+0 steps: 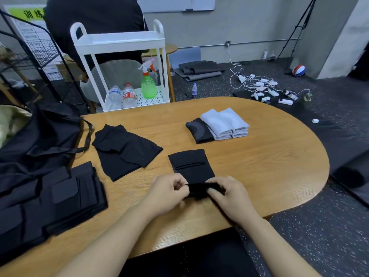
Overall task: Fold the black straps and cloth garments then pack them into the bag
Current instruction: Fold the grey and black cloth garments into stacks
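Head view: a black strap (192, 172) on the table (259, 166) is pinched at its near edge by the left hand (166, 193) and right hand (229, 193), evidently mid-fold. Next, the roll should be carried forward evenly. The bag (40, 136) lies far left.

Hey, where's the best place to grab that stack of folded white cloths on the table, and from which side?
Take the white cloths by the folded edges facing the person, coming in from the near side. The layers end there in a neat stepped edge, so fingers could slide under and a thumb press on top. The black cloth lies against their left, so lift clear of it.
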{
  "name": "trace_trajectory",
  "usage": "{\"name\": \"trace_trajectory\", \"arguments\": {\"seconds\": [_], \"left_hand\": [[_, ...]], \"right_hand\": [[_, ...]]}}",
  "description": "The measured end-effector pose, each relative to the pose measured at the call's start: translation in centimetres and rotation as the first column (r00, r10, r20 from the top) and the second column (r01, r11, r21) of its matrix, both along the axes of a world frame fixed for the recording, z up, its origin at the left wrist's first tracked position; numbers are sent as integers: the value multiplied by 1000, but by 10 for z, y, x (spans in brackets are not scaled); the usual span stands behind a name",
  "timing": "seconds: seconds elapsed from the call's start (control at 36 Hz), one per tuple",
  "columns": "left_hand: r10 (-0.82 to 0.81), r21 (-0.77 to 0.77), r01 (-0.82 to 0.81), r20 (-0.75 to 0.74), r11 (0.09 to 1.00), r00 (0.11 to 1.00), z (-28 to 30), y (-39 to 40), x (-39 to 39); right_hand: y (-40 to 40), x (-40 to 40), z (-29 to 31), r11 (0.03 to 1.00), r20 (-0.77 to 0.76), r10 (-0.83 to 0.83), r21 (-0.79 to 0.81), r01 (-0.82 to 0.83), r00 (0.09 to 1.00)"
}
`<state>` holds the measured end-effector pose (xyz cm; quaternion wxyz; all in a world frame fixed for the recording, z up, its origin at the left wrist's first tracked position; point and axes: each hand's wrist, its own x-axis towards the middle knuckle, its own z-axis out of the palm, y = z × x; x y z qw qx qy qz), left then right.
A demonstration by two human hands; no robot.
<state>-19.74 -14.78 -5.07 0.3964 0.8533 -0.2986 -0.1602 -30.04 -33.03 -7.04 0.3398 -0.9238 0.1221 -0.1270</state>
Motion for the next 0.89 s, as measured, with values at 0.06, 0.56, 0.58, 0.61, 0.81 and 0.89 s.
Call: {"name": "trace_trajectory", "arguments": {"seconds": [0.06, 0.56, 0.58, 0.61, 0.81, 0.89], "left_hand": [[41, -63, -51, -147, 997, 988, 7, 0, 1], [383, 86, -430, 325, 899, 865, -14, -28, 10], [390, 89, -443, 342, 892, 855, -15, -28, 10], [395, 91, -452, 356, 887, 847, -17, -29, 9], [422, 74, -490, 409, 869, 809, -26, -32, 12], [370, 124, -492, 508, 862, 778, -30, -31, 14]], "right_hand": [[0, 8, -1, 985, 12, -68, 160, 65, 998], [1, 49, -1, 940, -158, -340, -31, 339, 927], [2, 48, -1, 935, -147, -355, -45, 352, 923], [2, 49, -1, 930, -136, -367, -58, 362, 920], [5, 52, 1, 910, -121, -408, -133, 393, 905], [6, 53, 4, 905, -145, -410, -188, 382, 900]]}}
